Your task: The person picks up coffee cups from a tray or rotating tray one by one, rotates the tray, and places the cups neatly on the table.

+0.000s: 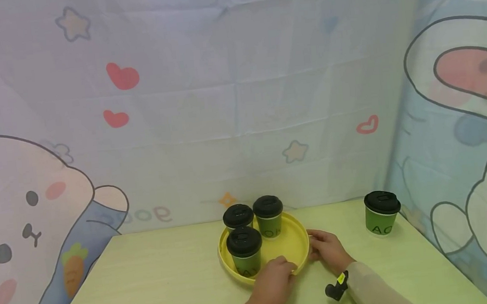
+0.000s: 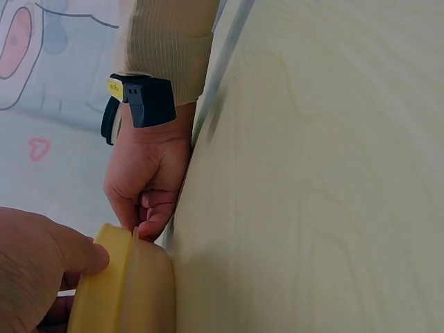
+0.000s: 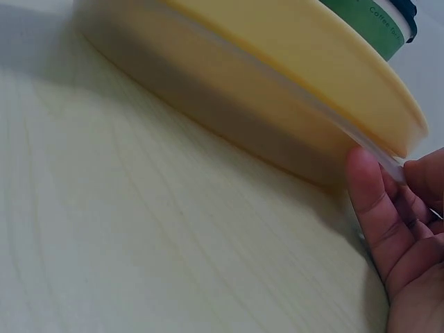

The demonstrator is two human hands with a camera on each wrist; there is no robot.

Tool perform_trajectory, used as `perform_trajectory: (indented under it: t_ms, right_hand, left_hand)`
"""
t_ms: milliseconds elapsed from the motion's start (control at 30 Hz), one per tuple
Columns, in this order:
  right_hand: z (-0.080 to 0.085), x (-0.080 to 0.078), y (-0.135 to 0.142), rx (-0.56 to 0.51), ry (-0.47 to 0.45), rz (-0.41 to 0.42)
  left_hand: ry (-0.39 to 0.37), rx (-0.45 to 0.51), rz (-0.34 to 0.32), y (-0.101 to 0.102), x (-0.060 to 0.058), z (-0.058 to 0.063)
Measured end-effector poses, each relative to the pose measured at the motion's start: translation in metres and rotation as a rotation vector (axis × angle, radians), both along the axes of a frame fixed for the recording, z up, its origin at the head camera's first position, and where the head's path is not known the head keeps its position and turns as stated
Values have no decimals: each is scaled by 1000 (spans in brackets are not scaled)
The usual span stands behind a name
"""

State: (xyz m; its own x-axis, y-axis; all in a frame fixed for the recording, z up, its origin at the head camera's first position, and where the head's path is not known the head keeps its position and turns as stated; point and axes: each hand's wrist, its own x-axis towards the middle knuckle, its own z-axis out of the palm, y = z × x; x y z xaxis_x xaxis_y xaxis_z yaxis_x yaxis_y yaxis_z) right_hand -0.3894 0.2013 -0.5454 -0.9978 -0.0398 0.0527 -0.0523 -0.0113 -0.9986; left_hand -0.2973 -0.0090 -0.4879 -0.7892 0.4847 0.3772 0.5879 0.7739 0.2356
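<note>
A round yellow tray (image 1: pixel 292 244) stands on the table with three green paper coffee cups with black lids on its left side: one at the front (image 1: pixel 247 262), one behind it (image 1: pixel 238 216) and one at the back (image 1: pixel 270 227). My left hand (image 1: pixel 272 282) grips the tray's front-right rim, its thumb (image 2: pixel 94 257) pressed on the yellow wall. My right hand (image 1: pixel 329 250) holds the right edge between thumb and fingers, with a fingertip (image 3: pixel 364 173) at the thin pale strip below the rim. In the right wrist view, part of a cup (image 3: pixel 371 24) shows above the rim.
Another lidded green coffee cup (image 1: pixel 380 215) stands apart, toward the table's back right corner. The pale wooden table (image 1: pixel 150 276) is bordered by a printed cloth backdrop (image 1: pixel 204 102) behind and at both sides. A black wrist device (image 1: pixel 337 288) is worn on the right wrist.
</note>
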Motion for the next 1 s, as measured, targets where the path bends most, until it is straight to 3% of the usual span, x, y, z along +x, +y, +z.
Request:
perform_trajectory:
  t_ms: [533, 800, 1000]
  right_hand:
    - [1, 0, 0, 17, 3, -1]
    - [0, -1, 0, 10, 2, 1]
    - [-1, -2, 1, 0, -12, -8]
  left_hand:
    - [-62, -29, 0, -9, 1, 6]
    - [1, -38, -40, -18, 1, 6]
    - [-3, -33, -56, -22, 0, 5]
